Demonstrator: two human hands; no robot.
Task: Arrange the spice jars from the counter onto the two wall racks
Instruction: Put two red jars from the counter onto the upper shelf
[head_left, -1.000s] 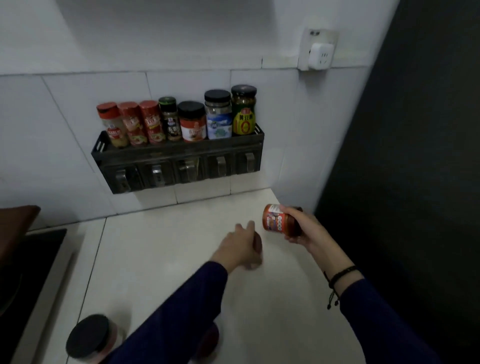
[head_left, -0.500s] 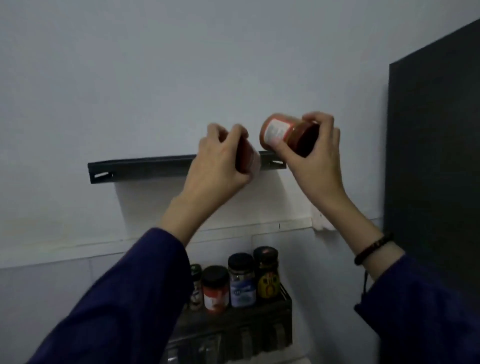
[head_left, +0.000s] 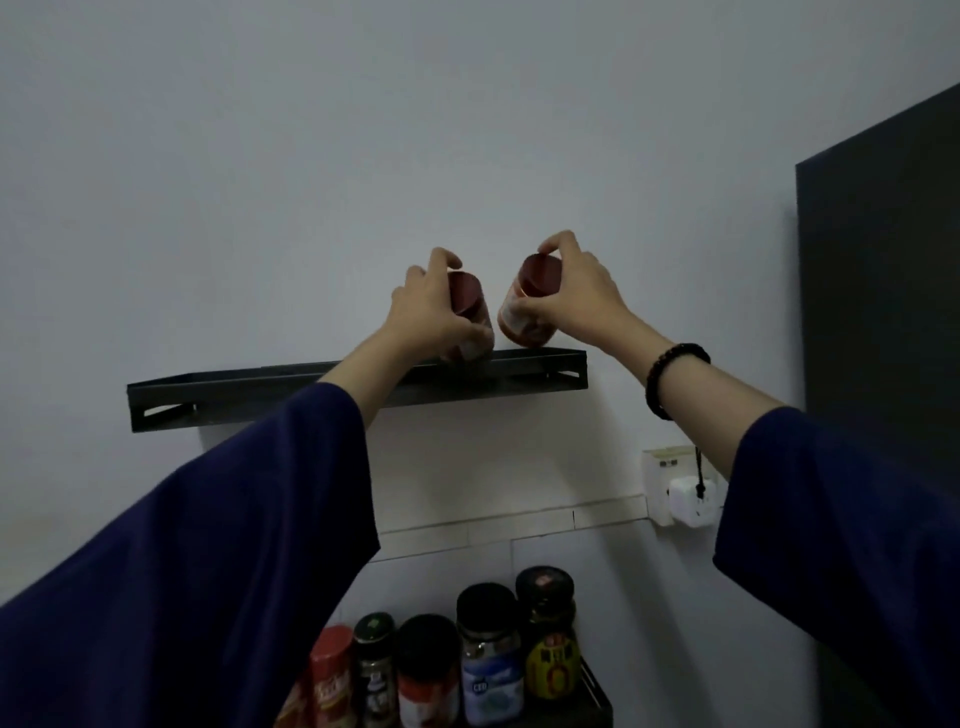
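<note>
The upper black wall rack runs across the white wall at mid height. My left hand grips a red-lidded jar that leans over the rack's right part. My right hand holds a second red jar by its dark red lid, tilted, its base at the rack's rim. The two jars sit close side by side. Whether either base rests on the shelf floor is hidden by the rim. The lower rack at the bottom holds several jars.
A white wall socket with a plug is fixed right of the lower rack. A dark panel fills the right side. The rest of the upper rack to the left holds nothing. The counter is out of view.
Both hands rose from the counter to the upper rack with a jar each. Since half a second ago the jars have turned more upright and come down onto the rack's right part.
</note>
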